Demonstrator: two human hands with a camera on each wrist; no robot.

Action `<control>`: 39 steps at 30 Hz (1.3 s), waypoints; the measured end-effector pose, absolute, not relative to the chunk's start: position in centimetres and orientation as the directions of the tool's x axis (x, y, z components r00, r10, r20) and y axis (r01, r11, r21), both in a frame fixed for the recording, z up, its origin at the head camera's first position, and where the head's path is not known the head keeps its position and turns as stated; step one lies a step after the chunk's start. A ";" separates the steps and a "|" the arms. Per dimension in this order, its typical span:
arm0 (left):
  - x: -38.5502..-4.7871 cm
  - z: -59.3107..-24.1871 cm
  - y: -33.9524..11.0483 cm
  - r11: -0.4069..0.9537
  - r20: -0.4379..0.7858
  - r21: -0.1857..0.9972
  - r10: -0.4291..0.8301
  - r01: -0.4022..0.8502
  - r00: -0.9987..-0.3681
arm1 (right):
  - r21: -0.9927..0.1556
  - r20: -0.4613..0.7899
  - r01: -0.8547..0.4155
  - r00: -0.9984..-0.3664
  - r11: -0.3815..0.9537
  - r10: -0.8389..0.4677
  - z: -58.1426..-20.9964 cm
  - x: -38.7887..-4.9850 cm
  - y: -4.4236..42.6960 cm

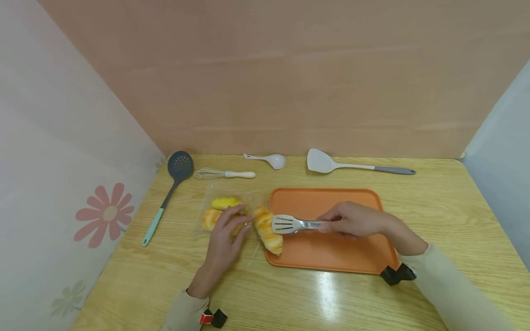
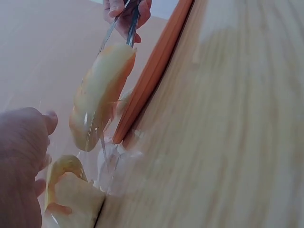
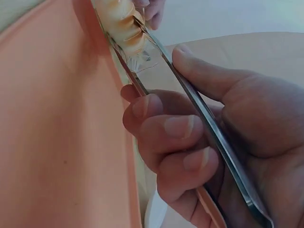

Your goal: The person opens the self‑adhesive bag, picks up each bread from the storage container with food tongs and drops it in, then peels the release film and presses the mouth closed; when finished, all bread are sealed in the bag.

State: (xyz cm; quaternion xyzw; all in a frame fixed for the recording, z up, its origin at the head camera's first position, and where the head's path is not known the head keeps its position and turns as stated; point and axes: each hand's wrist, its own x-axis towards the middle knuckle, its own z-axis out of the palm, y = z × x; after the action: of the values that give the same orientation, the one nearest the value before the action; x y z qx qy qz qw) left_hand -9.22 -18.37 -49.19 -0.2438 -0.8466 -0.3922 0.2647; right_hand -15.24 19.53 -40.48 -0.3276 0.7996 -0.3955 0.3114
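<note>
Fingers and thumb of my left hand pinch the clear plastic bag, which lies left of the tray. Inside it are a yellow piece and a round bread roll. My right hand grips metal tongs, whose slotted tip lies against a long striped bread. That bread slants over the left edge of the orange tray, with clear film around its lower part in the left wrist view.
A dark skimmer with a mint handle lies at the far left. Along the back are a whisk, a small white ladle and a white spatula. A wall rises behind the table.
</note>
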 end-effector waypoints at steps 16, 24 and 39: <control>-8.9 -49.4 -18.2 0.536 0.663 0.555 0.176 0.636 -0.728 | -0.878 -0.323 -0.076 -0.635 0.472 -0.702 -41.5 -15.7 18.5; -8.8 -49.7 -18.3 0.606 0.640 0.531 0.172 0.593 -0.749 | -0.910 -0.293 0.023 -0.742 0.414 -0.603 -44.0 -13.1 17.3; -9.3 -49.3 -17.5 0.722 0.638 0.419 0.196 0.550 -0.744 | -0.916 -0.313 0.118 -0.810 0.384 -0.495 -45.2 -10.7 15.8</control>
State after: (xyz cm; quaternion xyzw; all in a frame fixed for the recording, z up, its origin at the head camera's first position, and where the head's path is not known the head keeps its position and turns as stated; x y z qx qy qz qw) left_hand -9.34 -17.48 -49.32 -0.2115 -0.8821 -0.3067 0.2882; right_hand -10.73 15.76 -45.21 -0.1205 0.7821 -0.5418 0.2833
